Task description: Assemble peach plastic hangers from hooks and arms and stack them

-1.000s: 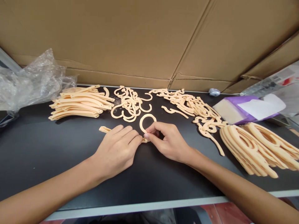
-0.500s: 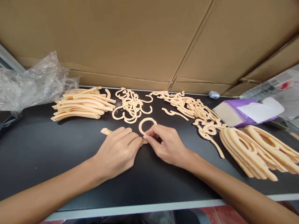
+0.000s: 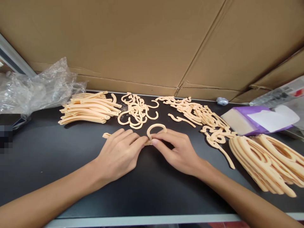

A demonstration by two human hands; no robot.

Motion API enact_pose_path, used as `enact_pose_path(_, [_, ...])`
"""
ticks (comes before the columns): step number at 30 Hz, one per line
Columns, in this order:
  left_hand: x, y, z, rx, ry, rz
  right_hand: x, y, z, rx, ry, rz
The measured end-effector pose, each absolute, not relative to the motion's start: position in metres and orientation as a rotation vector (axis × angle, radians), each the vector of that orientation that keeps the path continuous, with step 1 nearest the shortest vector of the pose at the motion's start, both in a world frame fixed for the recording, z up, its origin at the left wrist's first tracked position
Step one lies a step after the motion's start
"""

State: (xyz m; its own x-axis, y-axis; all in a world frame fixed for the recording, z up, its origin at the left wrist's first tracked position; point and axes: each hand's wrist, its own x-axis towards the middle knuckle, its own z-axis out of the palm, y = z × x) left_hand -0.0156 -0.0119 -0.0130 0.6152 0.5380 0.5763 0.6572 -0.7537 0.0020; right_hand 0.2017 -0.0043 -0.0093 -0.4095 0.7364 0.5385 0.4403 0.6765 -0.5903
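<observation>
My left hand (image 3: 121, 148) is closed over a cream plastic hanger arm (image 3: 106, 135), which it mostly covers; one end sticks out past the knuckles and the other shows by the fingertips. Between thumb and fingers, my right hand (image 3: 177, 150) pinches a cream hanger hook (image 3: 155, 126). The hook stands tilted up, its lower end meeting the hanger arm's near end at my left fingertips. Whether the two parts are joined there I cannot tell. Beyond my hands lies a pile of loose hooks (image 3: 136, 109).
Stacked hanger arms (image 3: 89, 109) lie at the back left beside crumpled clear plastic (image 3: 47, 88). To the right are a heap of hooked arm pieces (image 3: 197, 112), a purple tissue pack (image 3: 242, 110) and stacked hanger frames (image 3: 256, 161). Cardboard (image 3: 123, 44) stands behind the black table (image 3: 104, 202).
The hook has tilted and its lower end now sits closer against the hanger arm. My right hand has turned slightly with it. The whole view has shifted a little.
</observation>
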Motion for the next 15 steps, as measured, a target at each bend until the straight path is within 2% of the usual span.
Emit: enact_pose_path(15, [-0.021,-0.006,-0.022,-2.670,-1.062,-0.990,0.261,0.044,0.000,-1.330,-1.875,-0.289])
